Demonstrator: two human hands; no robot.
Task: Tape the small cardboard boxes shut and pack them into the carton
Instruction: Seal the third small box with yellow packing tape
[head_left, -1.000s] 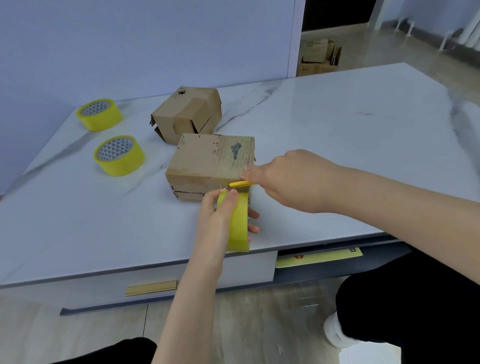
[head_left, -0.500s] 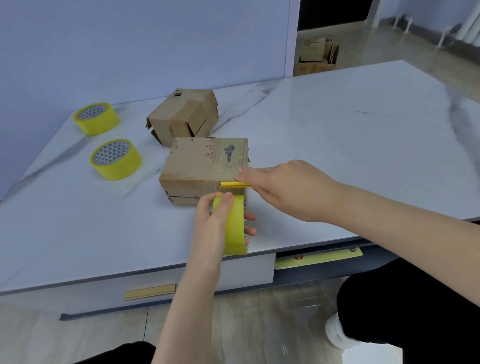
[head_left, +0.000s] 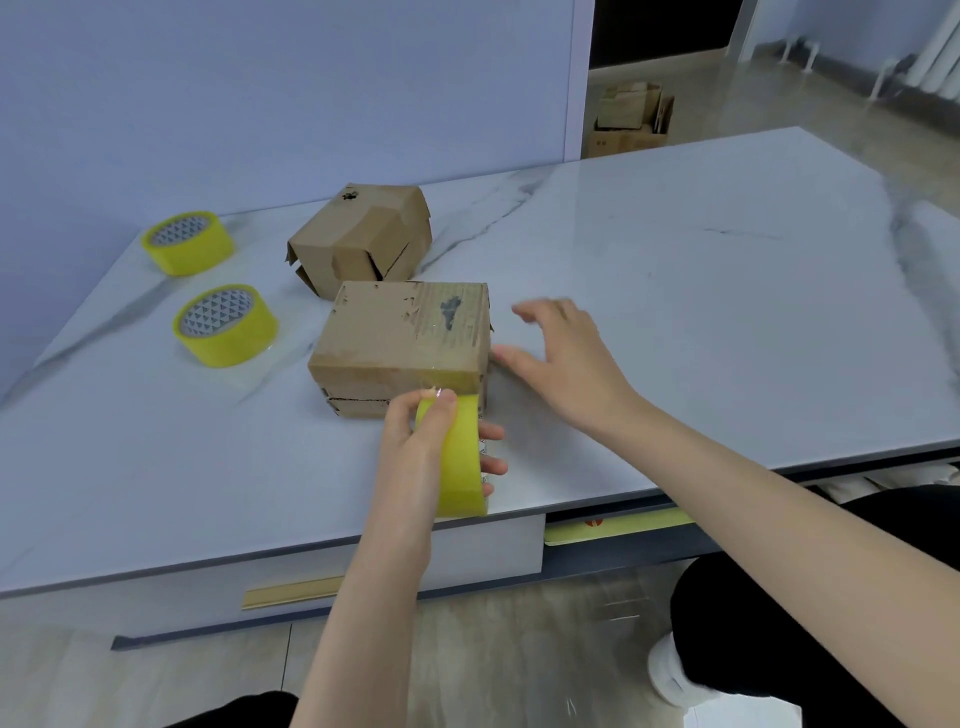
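While the near cardboard box sits closed toward the front of the table, its top is scuffed, with torn patches and a dark smudge. A glossy band of tape crosses that top near the right end and reaches the front edge. Low on its front face a seam gapes slightly.

Against the lower right corner of that front face stands a yellow tape roll, upright on its edge. The left hand grips it, with the thumb pressed on the outer curve at the top and fingertips curling out on the roll's right side.

The right hand hovers just beside the box's right side, fingers spread wide and holding nothing. Its fingers are blurred, and whether the thumb tip touches the cardboard cannot be told.

Just behind the near box, a second cardboard box lies tipped, with its flaps loose and partly open toward the camera.

Well to the left lie two spare tape rolls flat on the tabletop, one nearer and one farther back, both yellow with patterned cores.

All of this rests on a white marble-patterned table with a drawer front below its edge. Beyond the table's far side, brown cartons stand on the floor by a doorway.
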